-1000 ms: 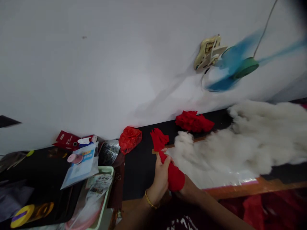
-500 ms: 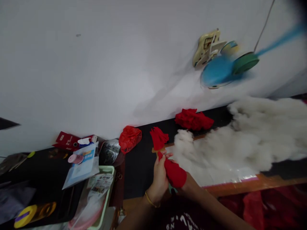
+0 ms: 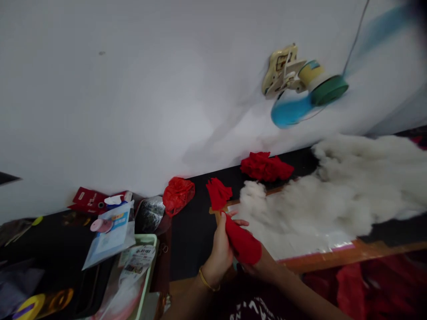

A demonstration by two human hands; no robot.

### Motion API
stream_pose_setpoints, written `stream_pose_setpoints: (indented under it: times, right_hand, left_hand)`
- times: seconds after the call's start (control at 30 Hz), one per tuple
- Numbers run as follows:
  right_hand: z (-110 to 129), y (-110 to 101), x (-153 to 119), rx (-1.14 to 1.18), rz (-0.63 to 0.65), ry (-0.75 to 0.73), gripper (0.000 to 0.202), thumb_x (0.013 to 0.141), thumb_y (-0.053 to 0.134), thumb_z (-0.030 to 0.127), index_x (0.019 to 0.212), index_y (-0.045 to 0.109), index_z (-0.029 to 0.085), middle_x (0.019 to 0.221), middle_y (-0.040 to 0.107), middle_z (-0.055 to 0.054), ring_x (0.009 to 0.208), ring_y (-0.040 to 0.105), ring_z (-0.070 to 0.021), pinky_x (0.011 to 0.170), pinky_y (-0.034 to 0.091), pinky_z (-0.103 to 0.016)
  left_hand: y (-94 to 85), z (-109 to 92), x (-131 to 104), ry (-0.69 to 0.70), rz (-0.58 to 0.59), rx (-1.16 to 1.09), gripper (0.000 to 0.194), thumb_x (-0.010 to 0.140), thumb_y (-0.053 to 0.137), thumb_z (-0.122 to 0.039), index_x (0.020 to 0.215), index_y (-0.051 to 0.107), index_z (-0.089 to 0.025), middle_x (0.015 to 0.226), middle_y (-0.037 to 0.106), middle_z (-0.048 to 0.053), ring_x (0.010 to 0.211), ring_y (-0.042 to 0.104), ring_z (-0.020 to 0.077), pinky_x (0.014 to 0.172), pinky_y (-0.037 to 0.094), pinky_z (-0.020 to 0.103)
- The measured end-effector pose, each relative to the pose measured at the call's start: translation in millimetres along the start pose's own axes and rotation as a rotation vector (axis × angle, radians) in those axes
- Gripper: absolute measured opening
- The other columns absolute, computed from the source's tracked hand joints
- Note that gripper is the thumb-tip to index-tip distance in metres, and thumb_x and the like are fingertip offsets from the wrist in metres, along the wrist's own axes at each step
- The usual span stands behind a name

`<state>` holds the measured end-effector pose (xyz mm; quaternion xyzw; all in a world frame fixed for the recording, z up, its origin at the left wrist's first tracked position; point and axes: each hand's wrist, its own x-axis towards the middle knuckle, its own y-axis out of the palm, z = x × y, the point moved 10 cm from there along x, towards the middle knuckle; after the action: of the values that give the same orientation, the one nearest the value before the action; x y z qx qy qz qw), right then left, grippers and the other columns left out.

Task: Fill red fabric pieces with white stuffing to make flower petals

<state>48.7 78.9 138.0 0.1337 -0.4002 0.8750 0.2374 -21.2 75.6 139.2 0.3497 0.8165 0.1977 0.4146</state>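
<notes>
A red fabric piece (image 3: 242, 241), shaped like a small tapering pouch or sleeve, covers my right hand (image 3: 256, 266) to about the wrist. The right fingers are hidden inside it. My left hand (image 3: 223, 243) wraps round the narrow upper end of the fabric, with its thumb on the near side and fingertips showing beyond it. A small stack of red fabric pieces (image 3: 218, 194) lies just past the hands. White fluffy stuffing (image 3: 300, 213) is heaped to their right, and a larger red fabric pile (image 3: 266, 166) sits behind it by the wall.
A clip-on fan (image 3: 328, 90) with blurred blue blades hangs on the wall. Left of the hands are a red plastic bag (image 3: 178, 194), a pale green basket (image 3: 155, 243) holding packets, a blue-white packet (image 3: 113, 233) and a yellow-lidded jar (image 3: 31, 306). Red fabric lies low at right.
The left fingers stretch out a little more beyond the red fabric, which is still over my right hand. The view has shifted slightly, and the fan blades have turned.
</notes>
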Motion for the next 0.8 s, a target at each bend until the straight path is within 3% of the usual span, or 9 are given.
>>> stream_pose_setpoints:
  times: [0.13,0.27,0.37,0.53,0.63,0.8]
  right_hand:
    - [-8,0,6,0.013,-0.002,0.085,0.058,0.087,0.043,0.021,0.145,0.041,0.018,0.141,0.055,-0.014,0.132,0.050,-0.0287,0.108,0.044,-0.047]
    - [-12,-4,6,-0.045,-0.082,0.057,0.055,0.087,0.043,0.023,0.142,0.045,0.015,0.139,0.056,-0.016,0.132,0.051,-0.0292,0.107,0.045,-0.047]
    - [-13,-5,8,-0.082,-0.102,0.031,0.053,0.087,0.043,0.023,0.140,0.048,0.016,0.136,0.059,-0.016,0.130,0.052,-0.0296,0.107,0.045,-0.047]
    - [-13,2,22,-0.061,0.014,0.124,0.050,0.089,0.043,0.023,0.139,0.047,0.020,0.137,0.058,-0.013,0.126,0.054,-0.0283,0.107,0.043,-0.047]
    - [-16,8,26,-0.031,0.065,0.223,0.043,0.091,0.044,0.023,0.134,0.050,0.024,0.125,0.065,-0.010,0.115,0.061,-0.0263,0.101,0.049,-0.040]
    - [-16,14,30,0.006,0.044,0.290,0.046,0.092,0.039,0.017,0.136,0.048,0.027,0.110,0.069,-0.008,0.108,0.063,-0.0246,0.098,0.051,-0.035]
  left_hand:
    - [-16.0,-6,8,0.111,-0.090,0.094,0.054,0.077,0.067,-0.061,0.104,0.068,-0.015,0.095,0.072,0.010,0.077,0.068,0.0204,0.073,0.052,0.031]
    - [-25.3,-17,12,0.210,-0.161,0.111,0.046,0.070,0.077,-0.052,0.094,0.072,-0.013,0.095,0.072,0.010,0.086,0.067,0.0204,0.081,0.050,0.031]
    - [-23.1,-21,13,0.206,-0.166,0.054,0.044,0.068,0.081,-0.045,0.098,0.070,-0.015,0.092,0.073,0.008,0.083,0.066,0.0190,0.080,0.050,0.031]
    - [-13.3,-18,13,0.137,-0.137,-0.055,0.043,0.073,0.075,-0.049,0.098,0.064,-0.016,0.084,0.071,0.006,0.073,0.067,0.0184,0.074,0.051,0.031]
    - [-10.6,-16,10,0.145,-0.144,-0.029,0.045,0.076,0.073,-0.051,0.103,0.061,-0.018,0.086,0.070,0.005,0.069,0.066,0.0172,0.071,0.051,0.031]
    - [-8.1,-7,1,0.193,-0.146,0.073,0.047,0.077,0.070,-0.054,0.108,0.057,-0.020,0.079,0.067,0.001,0.065,0.064,0.0161,0.070,0.050,0.030]
